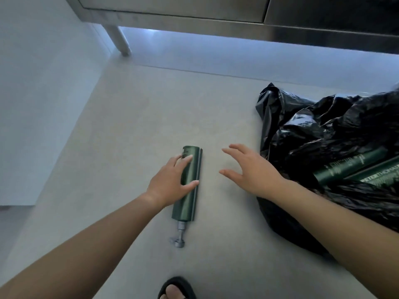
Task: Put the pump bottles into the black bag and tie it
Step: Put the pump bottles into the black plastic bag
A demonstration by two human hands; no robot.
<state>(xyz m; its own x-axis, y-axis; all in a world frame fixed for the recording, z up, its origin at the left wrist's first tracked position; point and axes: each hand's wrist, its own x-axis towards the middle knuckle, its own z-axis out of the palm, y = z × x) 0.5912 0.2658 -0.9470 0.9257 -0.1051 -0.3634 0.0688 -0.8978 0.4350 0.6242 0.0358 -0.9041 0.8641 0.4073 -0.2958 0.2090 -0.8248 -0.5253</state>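
We see a pale floor (133, 117) running up to a steel cabinet (194, 11) on a round metal leg (121, 41). To our right a crumpled black bag (319, 130) lies open, with two green pump bottles (347, 167) resting inside its mouth. A third green pump bottle (190, 167) lies flat in the middle of the floor, its silver pump (178, 236) pointing toward us. Our left hand (170, 182) curls over this bottle, fingers and thumb on its body. Our right hand (252, 169) hovers between bottle and bag, fingers spread apart, holding nothing. A sandaled foot (176, 289) shows at the bottom edge.
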